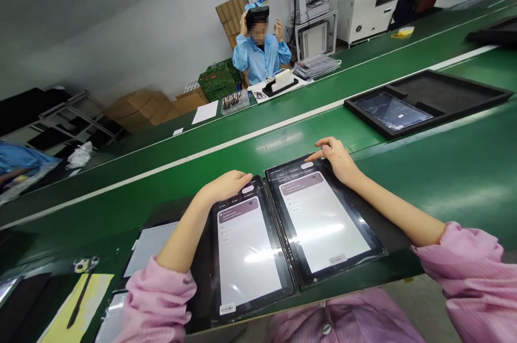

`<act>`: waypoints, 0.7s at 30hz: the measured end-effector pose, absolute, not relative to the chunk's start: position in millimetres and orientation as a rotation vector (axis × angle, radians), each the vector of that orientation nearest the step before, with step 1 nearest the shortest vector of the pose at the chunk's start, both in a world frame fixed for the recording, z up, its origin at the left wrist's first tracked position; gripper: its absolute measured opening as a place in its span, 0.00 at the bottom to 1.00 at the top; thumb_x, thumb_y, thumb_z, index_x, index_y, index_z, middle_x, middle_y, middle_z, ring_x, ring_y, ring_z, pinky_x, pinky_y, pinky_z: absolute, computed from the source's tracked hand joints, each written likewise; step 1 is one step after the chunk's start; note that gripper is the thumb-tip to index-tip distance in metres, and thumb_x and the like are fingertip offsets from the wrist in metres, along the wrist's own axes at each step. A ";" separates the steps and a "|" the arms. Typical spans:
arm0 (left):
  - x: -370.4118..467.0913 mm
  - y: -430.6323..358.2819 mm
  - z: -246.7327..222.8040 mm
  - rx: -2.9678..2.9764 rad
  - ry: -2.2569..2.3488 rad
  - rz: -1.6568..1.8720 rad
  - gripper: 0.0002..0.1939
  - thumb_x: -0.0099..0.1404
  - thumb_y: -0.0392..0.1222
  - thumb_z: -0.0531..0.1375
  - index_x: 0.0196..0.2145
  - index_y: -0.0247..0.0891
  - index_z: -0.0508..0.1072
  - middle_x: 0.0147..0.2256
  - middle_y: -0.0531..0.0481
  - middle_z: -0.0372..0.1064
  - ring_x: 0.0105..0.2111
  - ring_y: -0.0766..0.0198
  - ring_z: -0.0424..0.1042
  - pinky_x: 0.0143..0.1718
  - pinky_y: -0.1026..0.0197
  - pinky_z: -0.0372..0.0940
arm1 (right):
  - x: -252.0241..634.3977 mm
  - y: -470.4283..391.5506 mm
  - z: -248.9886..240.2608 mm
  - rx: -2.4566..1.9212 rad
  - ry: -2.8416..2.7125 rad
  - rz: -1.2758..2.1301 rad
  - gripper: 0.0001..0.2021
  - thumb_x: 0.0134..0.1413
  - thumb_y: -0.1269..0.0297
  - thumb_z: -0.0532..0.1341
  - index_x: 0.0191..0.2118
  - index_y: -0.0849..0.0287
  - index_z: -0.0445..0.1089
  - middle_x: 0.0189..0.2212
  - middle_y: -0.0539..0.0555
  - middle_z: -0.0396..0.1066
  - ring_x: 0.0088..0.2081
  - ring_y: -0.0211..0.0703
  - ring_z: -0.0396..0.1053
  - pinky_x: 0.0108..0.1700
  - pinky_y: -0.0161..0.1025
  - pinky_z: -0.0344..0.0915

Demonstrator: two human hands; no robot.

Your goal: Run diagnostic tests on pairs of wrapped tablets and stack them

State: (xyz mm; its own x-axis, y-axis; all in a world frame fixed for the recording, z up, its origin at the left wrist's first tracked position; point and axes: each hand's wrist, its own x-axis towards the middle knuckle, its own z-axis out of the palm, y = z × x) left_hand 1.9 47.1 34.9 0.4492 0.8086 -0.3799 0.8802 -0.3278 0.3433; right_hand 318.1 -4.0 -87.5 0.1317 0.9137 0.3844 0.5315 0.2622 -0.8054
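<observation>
Two tablets with lit screens lie side by side on the green bench in front of me. My left hand (228,186) rests over the top edge of the left tablet (248,251), its fingers lying flat together and partly hidden behind the palm. Over the top right corner of the right tablet (323,219) is my right hand (336,159), fingers apart, one fingertip near the pale button on the screen. Both screens show a mauve banner above a white area. Barcode labels sit near their lower edges.
A black tray (452,98) holding another tablet (393,111) is at the right. Across the green bench (226,152) sits a person in blue (260,63), hands raised to the head. A yellow sheet (86,300) with a black strap lies lower left, beside grey devices.
</observation>
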 end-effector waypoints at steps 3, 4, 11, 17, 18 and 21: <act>-6.5 50.9 41.2 2.203 1.397 -0.146 0.33 0.64 0.69 0.48 0.39 0.39 0.78 0.47 0.41 0.80 0.49 0.46 0.77 0.55 0.51 0.70 | 319.3 -1.9 -87.7 -1.397 -1.541 0.478 0.37 0.72 0.40 0.37 0.42 0.53 0.81 0.54 0.61 0.73 0.56 0.55 0.63 0.66 0.55 0.60; -11.1 50.6 43.6 2.192 1.390 -0.108 0.34 0.63 0.70 0.49 0.41 0.39 0.78 0.49 0.42 0.80 0.50 0.46 0.76 0.55 0.51 0.69 | 319.2 0.1 -86.8 -1.401 -1.543 0.483 0.36 0.73 0.42 0.37 0.44 0.53 0.81 0.54 0.61 0.72 0.57 0.55 0.64 0.66 0.55 0.59; -28.2 49.4 52.9 2.015 1.297 0.058 0.34 0.57 0.72 0.62 0.45 0.40 0.78 0.48 0.44 0.80 0.48 0.48 0.76 0.55 0.50 0.70 | 318.0 26.9 -65.3 -1.628 -1.623 0.797 0.22 0.69 0.48 0.53 0.47 0.57 0.80 0.49 0.60 0.78 0.55 0.56 0.71 0.58 0.48 0.64; -21.2 50.2 52.4 2.092 1.367 0.009 0.40 0.57 0.80 0.56 0.42 0.41 0.79 0.47 0.44 0.80 0.49 0.45 0.77 0.55 0.49 0.71 | 326.3 45.1 -40.3 -1.573 -1.694 1.082 0.19 0.51 0.45 0.71 0.27 0.59 0.76 0.26 0.51 0.73 0.33 0.45 0.70 0.38 0.40 0.63; -20.8 50.5 52.3 2.102 1.373 0.008 0.41 0.57 0.82 0.54 0.42 0.41 0.80 0.47 0.44 0.80 0.49 0.45 0.77 0.56 0.49 0.71 | 327.6 47.1 -36.2 -1.539 -1.704 1.135 0.20 0.47 0.45 0.73 0.26 0.59 0.76 0.24 0.50 0.71 0.31 0.43 0.67 0.36 0.39 0.62; -20.0 53.5 48.2 2.141 1.380 0.015 0.45 0.55 0.85 0.53 0.44 0.40 0.80 0.48 0.42 0.80 0.50 0.43 0.77 0.56 0.49 0.71 | 329.5 51.2 -24.1 -1.444 -1.721 1.261 0.21 0.37 0.47 0.77 0.23 0.59 0.73 0.20 0.47 0.65 0.27 0.38 0.61 0.32 0.38 0.56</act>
